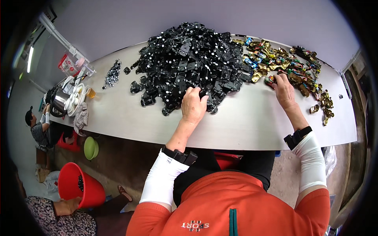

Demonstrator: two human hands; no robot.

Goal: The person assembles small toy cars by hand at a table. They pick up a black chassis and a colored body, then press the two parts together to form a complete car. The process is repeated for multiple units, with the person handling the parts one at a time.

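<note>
A tall heap of black toy car chassis [185, 59] with small wheels covers the middle of the table. My left hand [193, 105] reaches into its front edge, fingers curled and thumb close to them around a black chassis; the fingertips are partly hidden. To the right spreads a looser pile of toy car bodies [281, 59], gold inside and brightly coloured outside. At that pile's near left edge, my right hand [284, 90] pinches a red and green car body [269, 81] between thumb and fingers.
Small shiny metal parts [113, 73] lie left of the heap. Farther left are a kettle [60, 103], cups and a cloth [81, 117]. Below, a person holds a red bucket [80, 185] near a green basin [91, 148]. Another person [39, 129] works at the table's far left end.
</note>
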